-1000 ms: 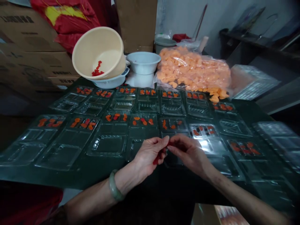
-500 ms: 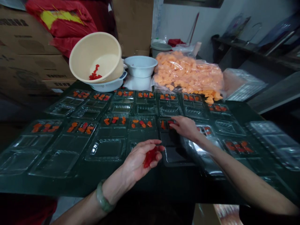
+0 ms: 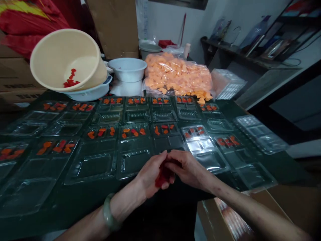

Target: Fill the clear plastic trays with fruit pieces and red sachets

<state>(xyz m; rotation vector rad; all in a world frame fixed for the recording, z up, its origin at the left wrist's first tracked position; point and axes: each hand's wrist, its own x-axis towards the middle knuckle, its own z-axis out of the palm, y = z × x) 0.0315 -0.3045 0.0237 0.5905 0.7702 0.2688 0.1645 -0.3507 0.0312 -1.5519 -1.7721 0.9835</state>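
Now my left hand sits low over the near edge of the table, cupped and half closed around a small heap of red pieces that lie in its palm. My right hand meets it from the right, fingers curled down onto the heap and touching it; I cannot tell whether they have pinched a piece. A green bracelet circles my left wrist. Both hands hover just in front of a clear tray, one of many laid edge to edge in rows across the dark table. The far compartments of most trays hold a few orange and red pieces, as in the tray just beyond my hands, while their nearer compartments show none. At the back left a cream basin leans tilted on a white dish, with a few more red bits inside. Beside it stands a white bowl, and to its right lies a clear bag full of pale orange chunks, some spilling out at its near corner. A stack of clear trays rests further right. Below my right forearm, an open cardboard box sits off the table's edge.
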